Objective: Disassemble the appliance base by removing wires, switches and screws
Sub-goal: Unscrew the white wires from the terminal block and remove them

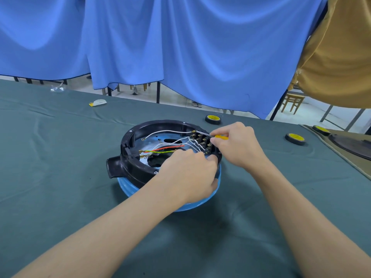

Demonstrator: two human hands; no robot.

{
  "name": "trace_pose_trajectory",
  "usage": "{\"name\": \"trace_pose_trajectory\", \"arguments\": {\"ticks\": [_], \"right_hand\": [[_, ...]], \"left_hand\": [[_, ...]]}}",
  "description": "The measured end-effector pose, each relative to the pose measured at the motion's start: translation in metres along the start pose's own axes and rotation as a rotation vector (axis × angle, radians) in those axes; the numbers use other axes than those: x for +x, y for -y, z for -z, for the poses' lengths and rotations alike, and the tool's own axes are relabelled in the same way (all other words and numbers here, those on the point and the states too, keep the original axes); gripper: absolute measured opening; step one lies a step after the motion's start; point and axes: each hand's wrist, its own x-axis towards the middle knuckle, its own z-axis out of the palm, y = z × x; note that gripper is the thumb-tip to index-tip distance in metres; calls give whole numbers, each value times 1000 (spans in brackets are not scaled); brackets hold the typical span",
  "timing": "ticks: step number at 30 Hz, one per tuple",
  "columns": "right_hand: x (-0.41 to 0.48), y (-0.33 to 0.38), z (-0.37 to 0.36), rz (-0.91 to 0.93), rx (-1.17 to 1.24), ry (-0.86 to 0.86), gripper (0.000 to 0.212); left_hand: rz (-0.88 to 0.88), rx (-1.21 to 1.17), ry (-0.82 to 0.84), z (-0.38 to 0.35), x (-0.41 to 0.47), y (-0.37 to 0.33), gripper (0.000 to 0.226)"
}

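Note:
The appliance base [132, 163], a black ring over a blue bowl-shaped shell, lies upside down on the green cloth. Inside it run white wires [166, 131], a red wire [170, 146] and a green-yellow wire [160, 151]. A black switch block [202, 141] with brass terminals sits at the ring's right side. My left hand [190, 173] grips the near right rim of the base. My right hand [239, 145] holds a yellow-handled screwdriver [220, 136], its metal tip at the far end of the switch block.
Two rolls of black tape with yellow cores [213, 119] [294, 139] lie beyond the base to the right, a third [321, 130] further right beside a dark round part [353, 145]. A scrap of paper [97, 102] lies far left. Blue curtains hang behind the table.

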Motion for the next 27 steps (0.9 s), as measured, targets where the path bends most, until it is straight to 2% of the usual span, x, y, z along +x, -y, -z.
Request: {"name": "trace_pose_trajectory", "arguments": {"ticks": [5,14,22,27], "right_hand": [[2,-2,-3,-28,38,4,23],[9,6,9,81,-103,77,22],[-4,8,1,265,-390,24,17],[-3,12,2,343,-519,84,18]], "left_hand": [[2,3,5,0,0,0,28],[7,25,-2,1,0,0,29],[-1,34,-12,-1,2,-1,31],[0,29,14,0,1,-1,34]]}}
